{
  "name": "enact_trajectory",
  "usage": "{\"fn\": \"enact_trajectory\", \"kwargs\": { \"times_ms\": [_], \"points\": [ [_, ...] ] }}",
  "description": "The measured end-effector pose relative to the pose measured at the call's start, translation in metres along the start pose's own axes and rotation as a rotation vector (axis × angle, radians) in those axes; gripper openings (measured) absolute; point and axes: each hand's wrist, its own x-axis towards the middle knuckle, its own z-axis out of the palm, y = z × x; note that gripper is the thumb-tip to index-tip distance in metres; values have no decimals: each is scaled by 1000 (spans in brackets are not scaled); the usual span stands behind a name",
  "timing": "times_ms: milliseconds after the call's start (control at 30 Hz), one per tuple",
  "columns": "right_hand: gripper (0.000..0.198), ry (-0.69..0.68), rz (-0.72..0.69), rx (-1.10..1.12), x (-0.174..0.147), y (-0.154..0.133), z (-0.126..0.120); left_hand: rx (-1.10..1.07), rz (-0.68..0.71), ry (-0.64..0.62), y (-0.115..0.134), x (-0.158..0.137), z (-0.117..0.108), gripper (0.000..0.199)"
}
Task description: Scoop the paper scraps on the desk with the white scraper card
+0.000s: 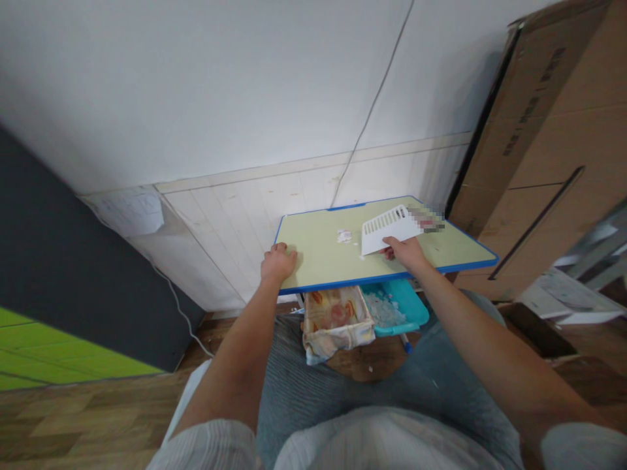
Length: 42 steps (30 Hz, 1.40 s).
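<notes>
My right hand (401, 253) grips the near edge of a white sheet (389, 228) with a row of slots along its far side, tilted above the desk. Part of the sheet's right end is blurred out. My left hand (278, 262) rests on the left edge of the small pale-yellow desk (313, 251) with blue trim, its fingers lying on the top and holding nothing. Between the hands, a small pile of white scraps (344, 235) lies on the desktop, with a few loose bits near the sheet.
Beneath the desk's front edge are a cloth-lined basket (337, 336) and a turquoise tray (414, 307) holding clear, crumpled bits. A large cardboard box (533, 143) stands at right. A cable (377, 98) runs down the wall behind. At left is a dark panel (73, 261).
</notes>
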Motion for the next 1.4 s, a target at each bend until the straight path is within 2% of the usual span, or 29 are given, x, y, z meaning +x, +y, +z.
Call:
{"fn": "enact_trajectory", "kwargs": {
  "times_ms": [433,633,967,1133,1300,1400],
  "points": [
    [36,35,59,55,-2,-3,-1,2,16,9,0,1,1,54],
    [34,45,37,56,-5,-4,4,-1,9,7,1,-1,-1,54],
    [29,151,22,35,-13,-13,-2,-2,0,0,2,0,-2,55],
    [23,103,14,-11,-16,-24,-3,12,9,-4,1,0,-1,55],
    [17,1,-23,-73,-24,-30,-18,20,51,24,-10,5,10,53],
    [27,-48,-66,-130,-38,-33,-28,18,101,61,-19,7,16,49]
  ]
}}
